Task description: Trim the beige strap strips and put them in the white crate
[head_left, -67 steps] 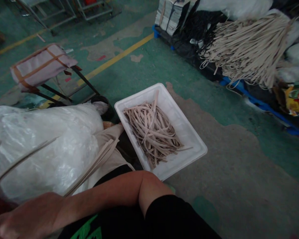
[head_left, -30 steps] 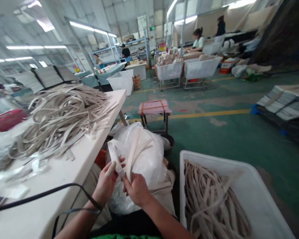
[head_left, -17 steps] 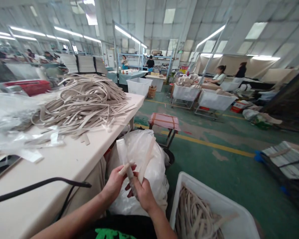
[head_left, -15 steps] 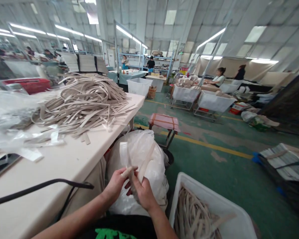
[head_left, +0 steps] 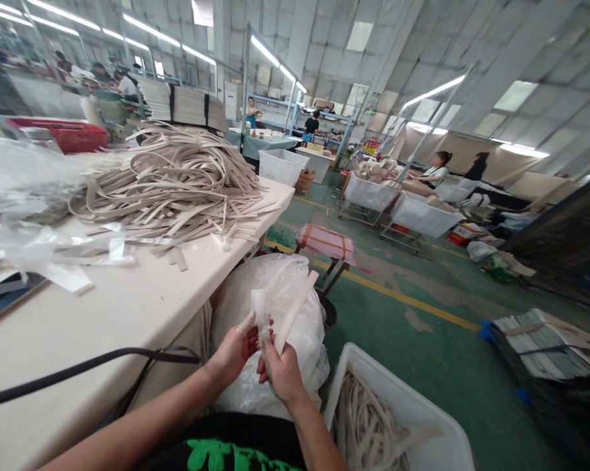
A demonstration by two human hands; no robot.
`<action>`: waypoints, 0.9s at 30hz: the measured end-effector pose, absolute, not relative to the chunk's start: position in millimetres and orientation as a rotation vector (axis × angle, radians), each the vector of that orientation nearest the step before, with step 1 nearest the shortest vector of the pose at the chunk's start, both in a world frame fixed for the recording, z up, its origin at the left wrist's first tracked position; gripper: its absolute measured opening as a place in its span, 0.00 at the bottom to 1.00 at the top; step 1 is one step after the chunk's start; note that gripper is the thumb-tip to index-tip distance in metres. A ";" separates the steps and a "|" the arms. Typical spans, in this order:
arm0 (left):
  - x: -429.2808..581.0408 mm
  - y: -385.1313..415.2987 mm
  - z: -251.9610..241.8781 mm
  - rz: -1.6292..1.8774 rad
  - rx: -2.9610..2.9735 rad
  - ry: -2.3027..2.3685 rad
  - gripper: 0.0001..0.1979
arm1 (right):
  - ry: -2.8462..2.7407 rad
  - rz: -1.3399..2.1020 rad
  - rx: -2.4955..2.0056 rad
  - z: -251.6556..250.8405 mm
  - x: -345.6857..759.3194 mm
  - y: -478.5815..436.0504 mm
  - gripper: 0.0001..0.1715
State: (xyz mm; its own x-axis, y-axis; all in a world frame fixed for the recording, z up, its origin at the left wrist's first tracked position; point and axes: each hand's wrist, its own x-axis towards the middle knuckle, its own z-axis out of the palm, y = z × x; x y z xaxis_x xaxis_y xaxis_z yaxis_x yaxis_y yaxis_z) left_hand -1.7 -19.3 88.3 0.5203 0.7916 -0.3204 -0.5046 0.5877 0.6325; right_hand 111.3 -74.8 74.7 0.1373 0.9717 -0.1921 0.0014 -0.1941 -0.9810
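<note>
In front of my body, over a bulging clear plastic bag (head_left: 236,281), both hands are close together. My left hand (head_left: 233,353) has its fingers curled round the lower part of a translucent plastic strip (head_left: 258,304) that stands up; its pale thumb is raised beside the strip. My right hand (head_left: 284,374) is closed on a flat beige strap (head_left: 296,311), which slants up to the right. The strip's lower end runs down between the hands, where fingers partly hide it.
A pale table (head_left: 177,307) on the left bears a heap of beige straps (head_left: 177,183), loose plastic strips (head_left: 59,255) and a black cable (head_left: 99,360). At lower right stands a white bin (head_left: 447,425) holding straps. A pink-topped stool (head_left: 327,242) is ahead; co-workers are farther off.
My left thumb has lifted and the hands have drawn slightly apart at the fingertips. The plastic strip and the strap show more clearly. The whole view has tilted and shifted slightly.
</note>
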 end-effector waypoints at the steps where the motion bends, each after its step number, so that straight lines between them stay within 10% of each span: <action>1: -4.6 -14.6 88.4 0.801 0.401 0.627 0.24 | -0.943 1.307 -1.398 73.0 110.7 -76.9 0.32; 27: 0.5 -24.2 69.2 0.807 0.597 0.820 0.17 | -1.082 1.195 -1.538 58.2 108.8 -88.2 0.28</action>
